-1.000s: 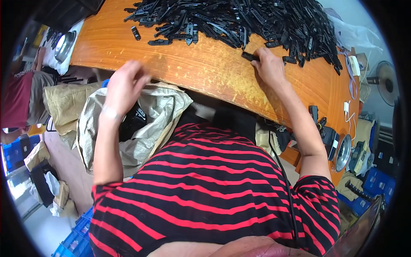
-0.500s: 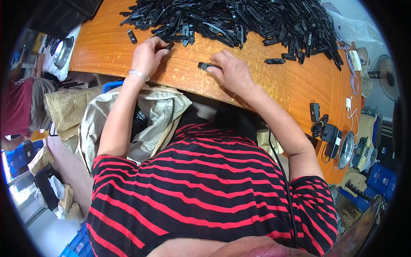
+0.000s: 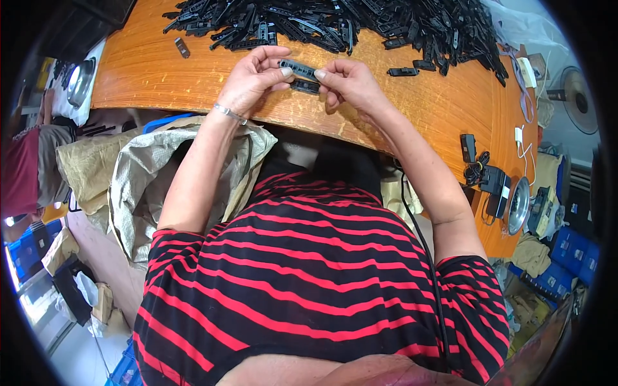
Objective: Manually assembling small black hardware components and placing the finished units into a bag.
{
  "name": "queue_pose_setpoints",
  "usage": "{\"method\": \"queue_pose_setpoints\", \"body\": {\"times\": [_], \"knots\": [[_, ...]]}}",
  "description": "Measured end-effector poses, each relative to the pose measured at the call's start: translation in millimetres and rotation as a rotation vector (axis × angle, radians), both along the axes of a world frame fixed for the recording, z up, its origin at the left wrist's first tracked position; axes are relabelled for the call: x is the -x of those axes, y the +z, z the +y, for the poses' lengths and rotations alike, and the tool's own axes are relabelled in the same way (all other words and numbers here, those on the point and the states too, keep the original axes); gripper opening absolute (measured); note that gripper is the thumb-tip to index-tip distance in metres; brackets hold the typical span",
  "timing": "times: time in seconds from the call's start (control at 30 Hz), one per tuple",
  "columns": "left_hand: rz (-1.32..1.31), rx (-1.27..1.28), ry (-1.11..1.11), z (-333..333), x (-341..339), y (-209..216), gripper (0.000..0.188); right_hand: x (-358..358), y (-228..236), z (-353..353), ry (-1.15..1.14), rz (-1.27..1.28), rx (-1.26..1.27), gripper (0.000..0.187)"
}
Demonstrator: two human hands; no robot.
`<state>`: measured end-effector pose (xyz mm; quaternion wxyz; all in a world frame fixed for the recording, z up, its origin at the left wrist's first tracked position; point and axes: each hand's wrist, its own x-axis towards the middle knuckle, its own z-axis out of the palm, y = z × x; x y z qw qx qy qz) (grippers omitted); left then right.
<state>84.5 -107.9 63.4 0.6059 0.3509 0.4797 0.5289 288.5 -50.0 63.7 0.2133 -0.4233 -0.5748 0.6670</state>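
Observation:
Between my two hands is a slim, dark grey-black plastic part with a ridged face (image 3: 299, 69). My left hand (image 3: 256, 78) pinches one end with thumb and fingers, and my right hand (image 3: 351, 85) grips the other end. Just below it, a second black plastic piece (image 3: 304, 86) shows close to the right fingertips; whether it is held or rests on the table I cannot tell. Beyond my hands a large heap of similar black parts (image 3: 360, 26) covers the far side of the wooden table (image 3: 257, 117).
One loose part (image 3: 182, 47) lies at the left, another (image 3: 403, 72) right of my hands. Cables and a black adapter (image 3: 494, 181) lie at the right edge beside a metal bowl (image 3: 519, 204). A pale woven sack (image 3: 138, 167) hangs open below the table's front edge. Another person sits at far left.
My hands have come together: the left moved right, the right moved slightly up. They were apart at separate parts before; now both grip one part. The view has shifted slightly.

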Motion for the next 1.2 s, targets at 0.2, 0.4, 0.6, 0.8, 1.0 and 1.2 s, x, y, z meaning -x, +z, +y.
{"method": "queue_pose_setpoints", "body": {"times": [0.2, 0.4, 0.6, 0.8, 1.0, 1.2], "knots": [[0.3, 0.008, 0.007, 9, 0, -24, 0.009, 2, -12, -5, -0.051, -0.035, 0.085, 0.018], [0.419, -0.007, 0.022, 14, -3, -34, 0.01, 5, -21, -3, -0.094, -0.036, 0.084, 0.016], [0.452, 0.045, 0.011, 13, 0, -36, 0.012, 8, -17, -1, -0.033, -0.137, 0.091, 0.018], [0.714, 0.142, -0.085, 21, 1, -33, 0.013, 14, -2, 9, 0.051, -0.306, 0.109, 0.02], [0.714, 0.045, -0.073, 17, 1, -44, 0.012, 12, 2, 13, 0.156, -0.384, 0.058, 0.022], [0.673, 0.005, 0.015, -25, 6, -20, 0.011, -6, -8, -2, 0.178, -0.177, -0.045, 0.018]]}}
